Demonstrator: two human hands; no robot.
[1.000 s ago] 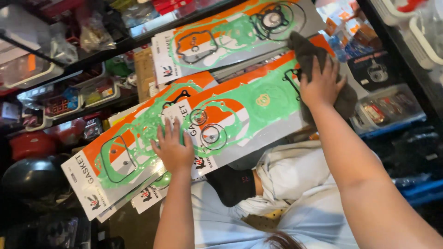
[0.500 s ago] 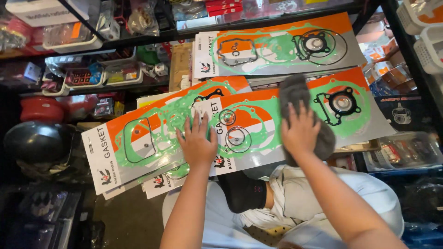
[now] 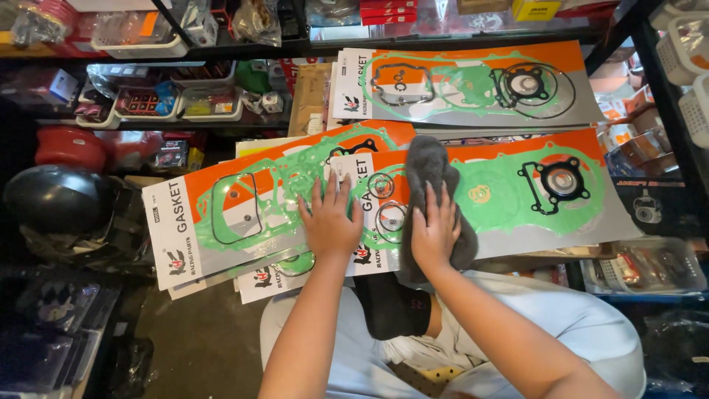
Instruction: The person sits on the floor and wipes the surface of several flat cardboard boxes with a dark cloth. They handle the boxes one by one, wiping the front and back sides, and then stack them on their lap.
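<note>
Black helmet (image 3: 57, 198) at left, beside red container (image 3: 70, 146). White trays (image 3: 159, 109) of small parts on dark shelf (image 3: 221, 50) above. White baskets (image 3: 683, 59) far right. Packaged parts (image 3: 650, 270) lower right.

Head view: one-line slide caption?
Right hand presses a grey cloth on a packaged gasket sheet; left hand lies flat beside it.
</note>
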